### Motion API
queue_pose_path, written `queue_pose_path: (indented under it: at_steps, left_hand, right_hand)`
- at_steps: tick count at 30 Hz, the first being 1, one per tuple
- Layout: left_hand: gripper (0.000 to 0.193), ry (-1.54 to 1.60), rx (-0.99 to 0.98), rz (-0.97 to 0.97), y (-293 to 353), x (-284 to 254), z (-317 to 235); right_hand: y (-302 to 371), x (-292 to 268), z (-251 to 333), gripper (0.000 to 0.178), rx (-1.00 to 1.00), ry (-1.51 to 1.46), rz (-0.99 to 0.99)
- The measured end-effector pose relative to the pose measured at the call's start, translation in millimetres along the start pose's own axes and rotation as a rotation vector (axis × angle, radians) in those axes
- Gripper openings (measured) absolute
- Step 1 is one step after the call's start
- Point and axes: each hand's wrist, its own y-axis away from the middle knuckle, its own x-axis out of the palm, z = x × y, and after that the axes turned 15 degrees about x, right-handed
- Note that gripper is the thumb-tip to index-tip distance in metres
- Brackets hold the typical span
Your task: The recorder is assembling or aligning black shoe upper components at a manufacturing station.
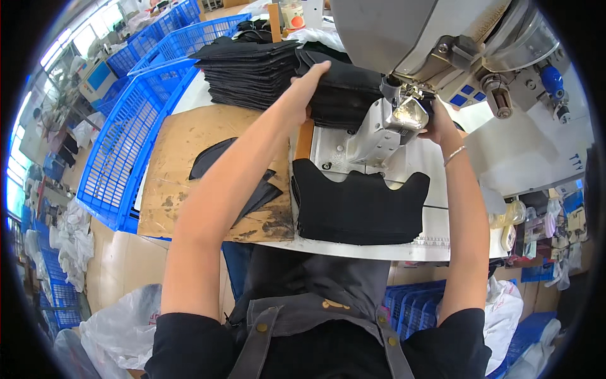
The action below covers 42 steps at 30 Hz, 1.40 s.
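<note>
My left hand (307, 88) is at the left edge of a stack of black fabric pieces (344, 95), which lies behind the sewing machine arm (379, 132). Its thumb rests over the top pieces and the other fingers are mostly hidden, so it grips the edge. My right hand (437, 125) reaches to the right side of the machine's sewing head (409, 115). There its fingers disappear behind metal parts, and what they touch is hidden. Closer to me, a flat pile of cut black pieces (361, 208) with a notched upper edge lies on the white table.
A taller stack of black pieces (246, 72) stands at the back left. Loose black scraps (259, 199) lie on stained cardboard (165, 170). Blue plastic crates (120, 151) line the table's left side. The machine's large body (385, 28) overhangs the back right.
</note>
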Motion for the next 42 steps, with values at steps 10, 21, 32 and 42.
queue_pose_path:
  at_steps: [10, 21, 32, 42]
  left_hand:
    - [0.097, 0.007, 0.202, 0.029, -15.7, 1.1, -11.7]
    - [0.03, -0.892, 0.459, 0.243, 140.1, -136.1, 29.6]
    - [0.039, -1.038, 0.777, 0.441, 146.0, -135.7, 76.1]
    - [0.041, -0.899, 0.684, 0.424, 143.9, -138.9, 77.7]
  right_hand:
    - [19.1, 25.3, 4.8, 0.051, -0.426, -0.137, 0.043]
    - [135.0, -7.2, -98.8, 0.031, -0.904, 0.168, -0.427]
    - [193.0, 94.5, -158.4, 0.034, -1.339, 0.819, -0.159]
    - [192.7, 154.3, -137.7, 0.036, -1.387, 1.087, 0.154]
